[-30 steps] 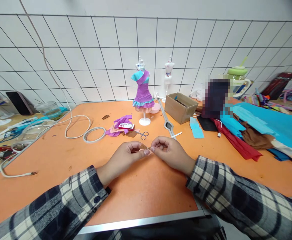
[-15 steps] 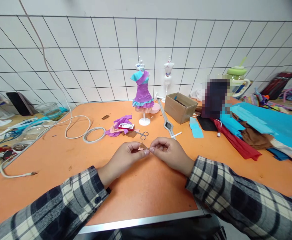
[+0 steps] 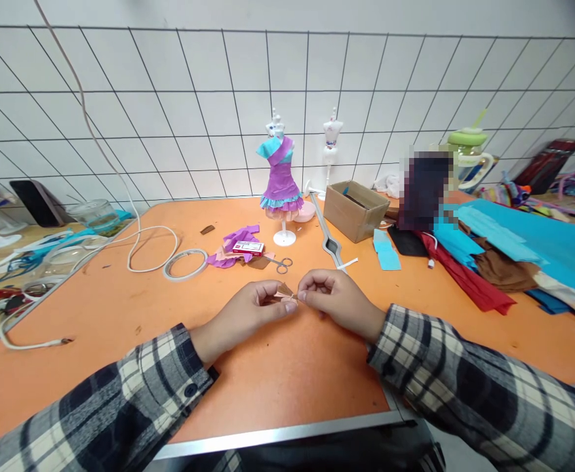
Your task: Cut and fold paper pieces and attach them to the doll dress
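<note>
Between thumb and fingers, my left hand [image 3: 256, 308] pinches a small folded piece of brown and peach crepe paper [image 3: 284, 292] above the orange table. My right hand [image 3: 336, 298] is closed in a pinch at the right end of that same piece, its fingertips touching it. Just beyond the hands lie small scissors [image 3: 282, 264], and beside them a red-and-white box [image 3: 248, 248] rests on purple and peach paper scraps [image 3: 225, 257]. Further back stands a small dress form [image 3: 282, 177] wearing a purple and blue ruffled dress.
A tape roll [image 3: 185, 265] and a white cable [image 3: 157, 270] lie to the left. Behind are a bare dress form [image 3: 333, 134], a cardboard box [image 3: 353, 213] and a grey clamp-like tool [image 3: 329, 236]. Coloured paper sheets [image 3: 506, 262] cover the right side, near a lidded jar [image 3: 468, 157].
My right hand has shifted slightly right, and more of the brown and peach piece shows between the fingertips. My left hand stays almost in place.
</note>
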Action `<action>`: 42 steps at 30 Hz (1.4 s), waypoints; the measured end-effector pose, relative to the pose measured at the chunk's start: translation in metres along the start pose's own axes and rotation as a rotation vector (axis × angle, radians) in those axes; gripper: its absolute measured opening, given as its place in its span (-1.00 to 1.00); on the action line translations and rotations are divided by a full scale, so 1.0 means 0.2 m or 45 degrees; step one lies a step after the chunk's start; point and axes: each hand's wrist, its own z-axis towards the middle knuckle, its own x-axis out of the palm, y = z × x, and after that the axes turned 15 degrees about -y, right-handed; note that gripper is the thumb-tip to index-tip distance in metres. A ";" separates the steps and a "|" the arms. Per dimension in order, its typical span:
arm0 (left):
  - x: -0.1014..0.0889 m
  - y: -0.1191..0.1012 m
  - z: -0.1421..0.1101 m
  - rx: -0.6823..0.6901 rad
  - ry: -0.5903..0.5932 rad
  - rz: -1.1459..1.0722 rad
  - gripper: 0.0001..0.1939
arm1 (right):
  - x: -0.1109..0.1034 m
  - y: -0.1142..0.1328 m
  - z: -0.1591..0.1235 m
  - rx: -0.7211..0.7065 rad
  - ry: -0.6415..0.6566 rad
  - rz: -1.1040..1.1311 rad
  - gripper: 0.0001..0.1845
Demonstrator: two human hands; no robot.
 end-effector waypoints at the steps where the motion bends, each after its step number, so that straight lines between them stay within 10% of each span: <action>1: 0.00 0.01 0.00 -0.003 -0.014 -0.009 -0.75 | 0.00 0.00 0.00 0.026 -0.002 -0.001 -0.86; 12: 0.00 0.00 0.00 -0.002 -0.139 -0.015 -0.78 | -0.04 0.02 -0.03 -0.876 -0.238 -0.621 -0.89; 33: 0.00 0.00 0.00 0.040 -0.110 -0.062 -0.75 | -0.03 0.03 -0.04 -1.002 -0.229 -0.795 -0.84; 42: 0.03 -0.02 0.00 0.077 -0.121 -0.006 -0.71 | 0.00 0.03 -0.03 -0.747 -0.262 -0.613 -0.92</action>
